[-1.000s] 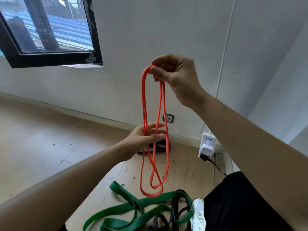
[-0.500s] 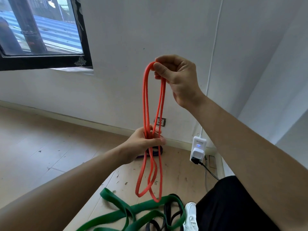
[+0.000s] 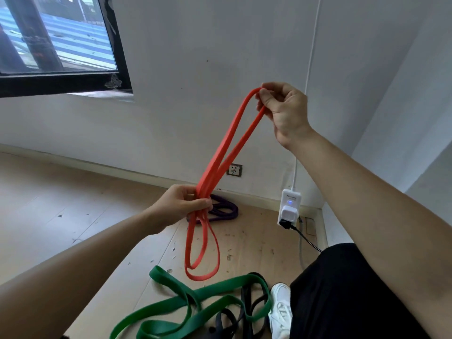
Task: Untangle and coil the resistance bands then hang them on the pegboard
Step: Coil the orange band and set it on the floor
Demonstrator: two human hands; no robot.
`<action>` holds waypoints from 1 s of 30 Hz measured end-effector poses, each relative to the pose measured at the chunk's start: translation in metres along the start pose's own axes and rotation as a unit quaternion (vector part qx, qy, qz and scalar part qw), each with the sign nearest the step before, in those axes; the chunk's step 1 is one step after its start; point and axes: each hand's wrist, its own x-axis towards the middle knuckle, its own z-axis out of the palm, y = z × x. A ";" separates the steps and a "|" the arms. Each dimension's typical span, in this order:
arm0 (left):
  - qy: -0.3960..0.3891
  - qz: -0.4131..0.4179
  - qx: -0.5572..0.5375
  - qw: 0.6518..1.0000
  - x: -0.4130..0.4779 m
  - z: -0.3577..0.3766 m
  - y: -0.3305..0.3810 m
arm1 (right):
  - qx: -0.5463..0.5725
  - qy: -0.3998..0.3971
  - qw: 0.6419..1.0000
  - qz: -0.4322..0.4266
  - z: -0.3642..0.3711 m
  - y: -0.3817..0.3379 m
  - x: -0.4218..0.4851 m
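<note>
The top bend of the orange band (image 3: 217,165) is pinched between the curled fingers (image 3: 266,100) and thumb of the right hand (image 3: 285,113), which is raised in front of the white wall. From these fingers the band's strands are pulled straight, slanting down and leftward into the left hand (image 3: 182,204), whose fingers (image 3: 201,203) are closed round the gathered strands. Below the left fingers the rest of the band hangs in two loose loops, one inside the other; whether the lowest bend touches the floor (image 3: 61,204) cannot be told.

Just beneath that bend, well below both sets of fingers, a green band (image 3: 227,283) is spread on the wooden floor, tangled with a black band (image 3: 244,296) beside a white shoe (image 3: 281,309). A purple band (image 3: 223,209) is seen on the floor just behind the left fingers, near the skirting. A wall socket (image 3: 234,170) is set between the two hands, and a white power adapter (image 3: 289,204) with a blue light stands below the right wrist. A black-framed window (image 3: 58,42) is seen far up and left of the fingers.
</note>
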 end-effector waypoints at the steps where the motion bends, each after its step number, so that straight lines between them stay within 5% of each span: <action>1: 0.007 -0.002 0.000 1.000 -0.002 -0.004 -0.001 | -0.004 0.002 1.000 0.009 -0.003 0.004 0.001; 7: 0.063 -0.010 0.053 0.997 -0.008 -0.034 -0.005 | -0.032 0.027 0.994 0.100 -0.024 0.035 0.006; 11: 0.132 0.006 0.029 0.991 -0.008 -0.053 -0.001 | -0.146 -0.046 0.972 0.180 -0.040 0.062 -0.006; 16: 0.182 0.032 -0.013 0.983 -0.006 -0.065 0.018 | -0.385 -0.254 0.852 0.249 -0.050 0.085 -0.027; 21: 0.212 0.068 -0.013 0.975 -0.007 -0.072 0.041 | -0.402 -0.389 0.779 0.283 -0.022 0.114 -0.064; 26: 0.174 0.098 0.068 0.978 -0.012 -0.072 0.053 | -0.365 -0.426 0.764 0.318 0.006 0.133 -0.095; 30: 0.136 0.121 0.118 0.976 -0.011 -0.065 0.055 | -0.334 -0.402 0.819 0.238 0.032 0.105 -0.093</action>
